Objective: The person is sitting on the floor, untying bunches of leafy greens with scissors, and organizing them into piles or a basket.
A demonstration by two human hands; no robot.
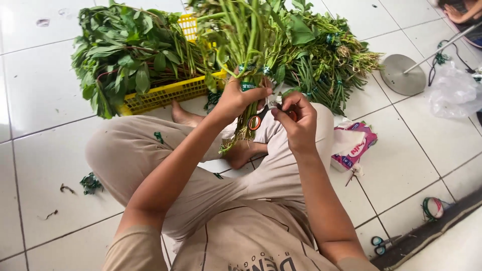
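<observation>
Nearest the camera, beige trousers (201, 200) are filling the lower middle of the frame, the person sitting cross-legged on a white tiled floor (45, 125). Just above centre, the left hand (236, 98) is closing fully around the stems of an upright bundle of greens (251, 45), gripping just below its green tie (248, 85). Beside it, the right hand (300, 120) is curling its fingers shut through the orange handles of scissors (266, 113), whose blades are pointing at the tie; how far they are parted I cannot tell. Doing this well probably means keeping the stems squeezed tight and the blade tips clear of the left thumb. Behind, in the upper left, a yellow basket (165, 93) is holding loose leaves, while tied bundles (331, 60) are lying in the upper middle. A tissue pack (354, 145) is resting at middle right, a round metal stand base (401, 75) and a clear plastic bag (454, 93) at upper right, and another pair of scissors (381, 245) at lower right
</observation>
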